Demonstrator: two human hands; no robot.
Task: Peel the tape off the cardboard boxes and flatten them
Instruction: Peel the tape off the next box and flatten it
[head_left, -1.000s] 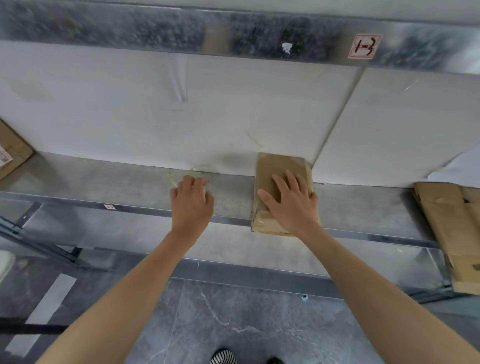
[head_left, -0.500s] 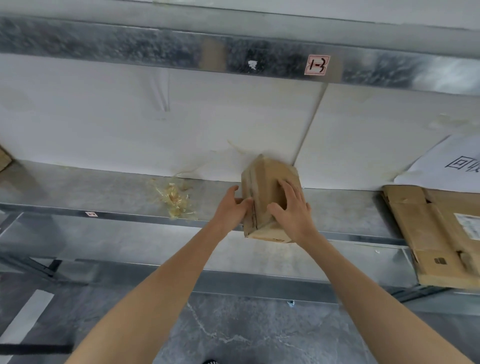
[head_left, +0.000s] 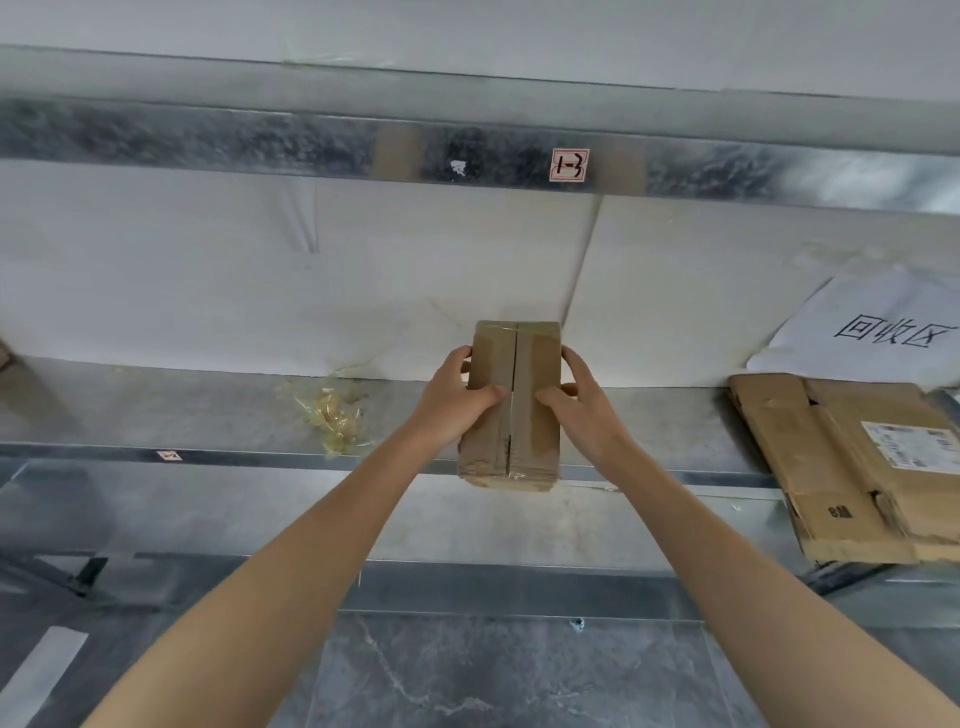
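Observation:
A small brown cardboard box (head_left: 535, 364) stands at the front edge of the metal shelf (head_left: 182, 415), its taped flap seam running down the middle toward me. My left hand (head_left: 457, 405) grips its left side, thumb across the top near the seam. My right hand (head_left: 582, 405) grips the right side the same way, thumb pointing at the seam. Clear tape covers the box's top face.
A wad of peeled clear tape (head_left: 332, 415) lies on the shelf to the left. Flattened cardboard boxes (head_left: 831, 467) are stacked at the right under a white paper sign (head_left: 883, 327). A white panel backs the shelf; grey floor below.
The box lay flat under my right hand; it has been turned so the seam faces up. My left hand came off the shelf onto the box's left side.

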